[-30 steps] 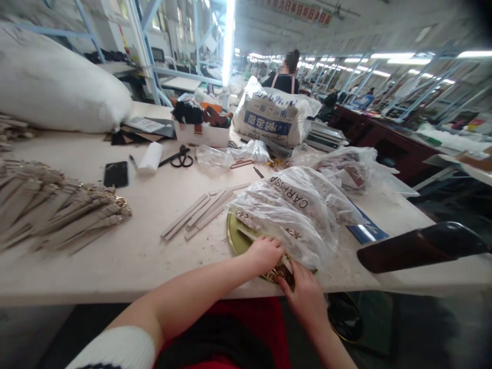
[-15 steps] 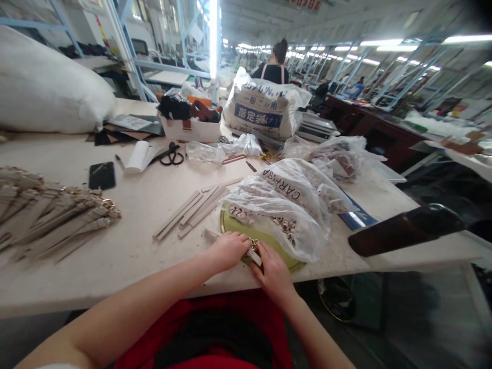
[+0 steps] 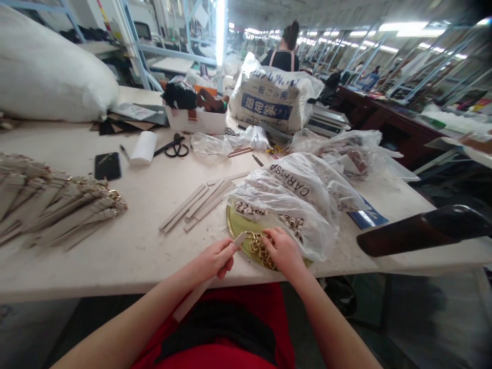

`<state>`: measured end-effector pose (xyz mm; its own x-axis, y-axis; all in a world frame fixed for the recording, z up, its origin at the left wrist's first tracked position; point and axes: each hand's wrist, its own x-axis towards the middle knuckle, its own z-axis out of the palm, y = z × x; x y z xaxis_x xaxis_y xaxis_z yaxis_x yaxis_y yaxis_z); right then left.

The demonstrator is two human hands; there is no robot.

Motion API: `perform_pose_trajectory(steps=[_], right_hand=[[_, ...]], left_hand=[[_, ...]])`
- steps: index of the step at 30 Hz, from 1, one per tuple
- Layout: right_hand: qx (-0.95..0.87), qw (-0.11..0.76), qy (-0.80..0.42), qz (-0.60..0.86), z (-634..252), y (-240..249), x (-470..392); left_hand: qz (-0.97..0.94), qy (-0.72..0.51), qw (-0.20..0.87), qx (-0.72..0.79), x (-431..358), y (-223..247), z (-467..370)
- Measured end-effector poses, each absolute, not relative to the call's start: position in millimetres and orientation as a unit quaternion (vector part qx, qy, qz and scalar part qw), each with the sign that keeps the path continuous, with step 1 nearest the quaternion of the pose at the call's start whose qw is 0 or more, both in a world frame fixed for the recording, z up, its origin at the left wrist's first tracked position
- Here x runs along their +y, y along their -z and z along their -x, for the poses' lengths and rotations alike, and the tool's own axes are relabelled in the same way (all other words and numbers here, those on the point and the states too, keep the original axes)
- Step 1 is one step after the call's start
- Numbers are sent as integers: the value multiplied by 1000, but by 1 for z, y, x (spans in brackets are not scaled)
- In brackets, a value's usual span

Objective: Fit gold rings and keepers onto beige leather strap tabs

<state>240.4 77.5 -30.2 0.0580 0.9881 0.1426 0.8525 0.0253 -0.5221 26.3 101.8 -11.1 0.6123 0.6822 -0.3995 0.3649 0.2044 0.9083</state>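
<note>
My left hand is closed around a long pale strap. One end of the strap sticks out past my thumb toward the buckles, and the other hangs below the hand over the table edge. My right hand is over the green tray, fingers bent and slightly apart at a heap of small gold metal buckles. Whether a fingertip is pinching one of them is hard to see. Behind it, a clear plastic bag spills small pale-and-dark pieces onto the tray.
Loose strips lie left of the tray, and a big pile of straps farther left. Black scissors, a phone and a white roll are beyond. A dark bottle lies at right. A person is in the background.
My hands have moved apart. The left has drawn back from the tray with the strap, while the right has shifted over the buckles, which now show. The view has tilted slightly.
</note>
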Motion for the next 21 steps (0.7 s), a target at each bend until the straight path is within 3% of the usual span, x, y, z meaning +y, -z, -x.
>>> perform_pose_trajectory(steps=[2, 6, 8, 16, 19, 21], right_hand=[[-663, 279, -188, 669, -232, 24, 80], [-617, 323, -456, 554, -211, 12, 66], [-579, 331, -510, 543, -200, 13, 56], [-570, 329, -472, 587, -201, 29, 54], [-633, 289, -363, 619, -219, 28, 74], [-682, 216, -242, 655, -230, 27, 89]], left_hand=[[-585, -134, 680, 422, 96, 10, -24], [-589, -110, 713, 364, 85, 1, -26], [-612, -95, 701, 355, 81, 0, -28], [-649, -85, 625, 425, 77, 13, -25], [-617, -101, 637, 451, 79, 12, -25], [-587, -120, 653, 463, 80, 13, -26]])
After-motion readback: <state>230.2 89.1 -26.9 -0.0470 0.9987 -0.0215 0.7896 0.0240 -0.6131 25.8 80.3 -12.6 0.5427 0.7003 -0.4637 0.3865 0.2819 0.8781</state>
